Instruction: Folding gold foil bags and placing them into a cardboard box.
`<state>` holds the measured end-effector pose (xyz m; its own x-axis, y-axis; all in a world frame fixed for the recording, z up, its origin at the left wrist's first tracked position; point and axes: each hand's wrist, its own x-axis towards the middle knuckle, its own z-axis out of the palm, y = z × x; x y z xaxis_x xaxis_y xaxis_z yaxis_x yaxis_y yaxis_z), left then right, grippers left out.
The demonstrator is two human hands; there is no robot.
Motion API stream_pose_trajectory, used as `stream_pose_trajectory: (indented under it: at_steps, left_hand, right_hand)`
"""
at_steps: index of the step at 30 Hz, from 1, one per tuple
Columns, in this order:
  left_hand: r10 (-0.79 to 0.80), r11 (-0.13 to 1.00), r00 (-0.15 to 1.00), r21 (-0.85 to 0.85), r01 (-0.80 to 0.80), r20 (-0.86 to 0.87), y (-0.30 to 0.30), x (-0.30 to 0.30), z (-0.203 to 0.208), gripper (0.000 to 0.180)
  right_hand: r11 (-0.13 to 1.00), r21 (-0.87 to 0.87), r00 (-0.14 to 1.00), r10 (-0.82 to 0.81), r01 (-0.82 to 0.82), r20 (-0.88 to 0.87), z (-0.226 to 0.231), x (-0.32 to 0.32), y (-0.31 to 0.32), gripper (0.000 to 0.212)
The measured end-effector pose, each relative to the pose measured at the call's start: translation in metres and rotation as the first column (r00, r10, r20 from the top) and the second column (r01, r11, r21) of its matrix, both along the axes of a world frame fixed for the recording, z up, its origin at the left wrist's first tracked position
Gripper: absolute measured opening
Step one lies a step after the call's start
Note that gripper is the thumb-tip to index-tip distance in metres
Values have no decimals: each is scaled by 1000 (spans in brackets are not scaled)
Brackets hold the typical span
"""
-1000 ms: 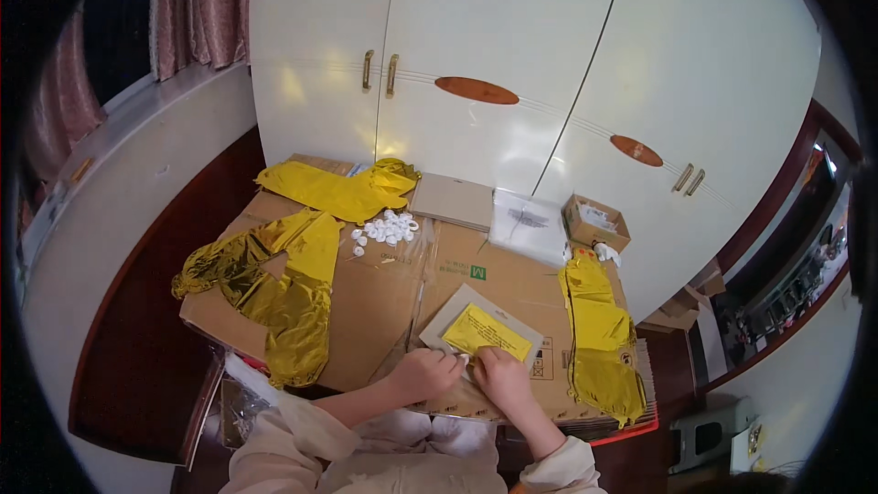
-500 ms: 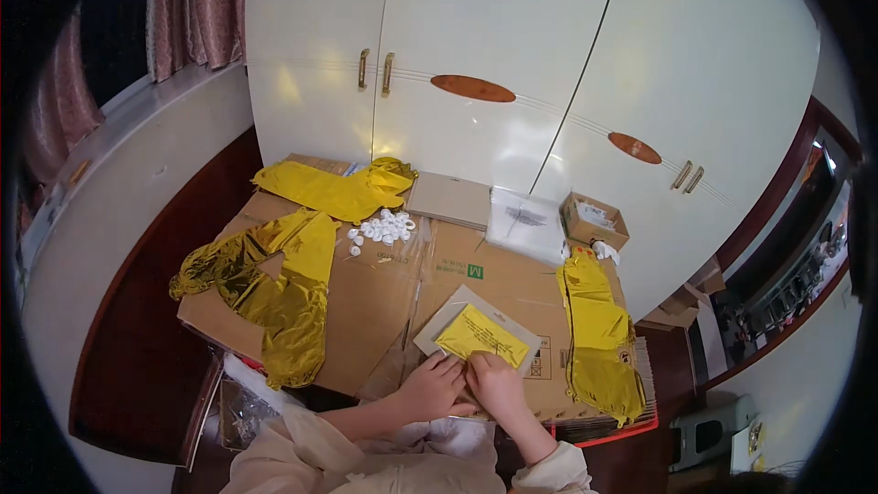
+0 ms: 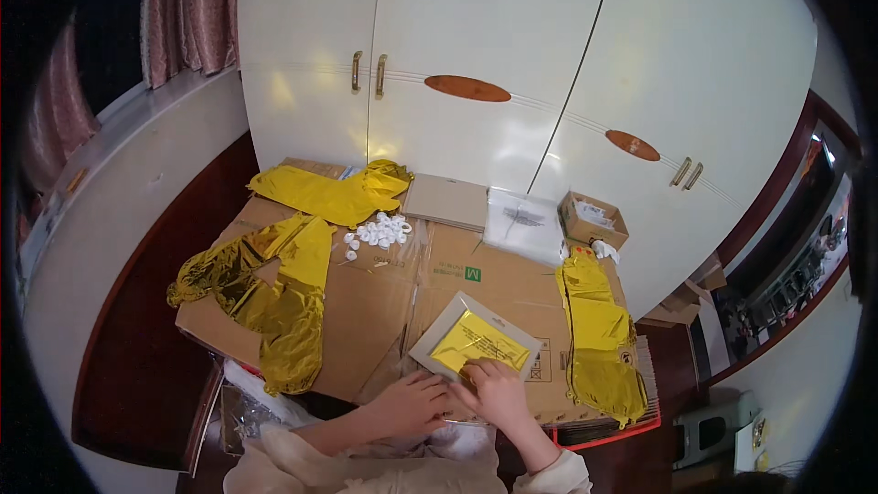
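Observation:
A flat packet with a grey card backing and a folded sheet of yellow foil on it lies tilted on the cardboard. Dark printing shows on the foil. My right hand rests its bent fingers on the packet's near edge, the thumb set apart toward the left. Beside it, my left hand lies low at the packet's near left corner with fingers outstretched. Whether the left fingertips touch the clear film there is hard to make out.
Crumpled gold foil pieces lie at the far left, near left and right. White rolls sit in a heap. Grey cards, clear bags and a small open box line the back, before white cabinets.
My left hand has moved slightly left and nearer to me, away from the packet. The right fingers have loosened from a tight bend, and the thumb has come away from them.

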<state>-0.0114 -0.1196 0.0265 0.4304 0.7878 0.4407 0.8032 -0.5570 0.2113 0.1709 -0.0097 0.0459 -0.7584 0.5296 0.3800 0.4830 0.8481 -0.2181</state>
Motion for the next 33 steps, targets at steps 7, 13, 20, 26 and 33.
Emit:
stream_pose_trajectory:
  at_steps: [7, 13, 20, 26, 33]
  left_hand:
    - [307, 935, 922, -107, -339, -235, 51, -70, 38, 14]
    - [688, 710, 718, -105, -696, -108, 170, -144, -1, 18]
    - [852, 488, 516, -221, -844, -88, 226, -150, -14, 20]
    - [873, 409, 480, -409, -816, -85, 232, -165, -9, 23]
    - [761, 594, 642, -298, -748, -93, 141, -138, 34, 27]
  right_hand:
    - [990, 46, 991, -135, 134, 23, -36, -30, 39, 52]
    - [984, 90, 962, -167, 151, 218, -54, -42, 39, 62]
    - [983, 59, 964, -183, 174, 191, -55, -42, 38, 61]
    - [983, 23, 951, -183, 184, 248, -50, -43, 37, 62]
    - [984, 48, 961, -180, 173, 211, -51, -43, 39, 63]
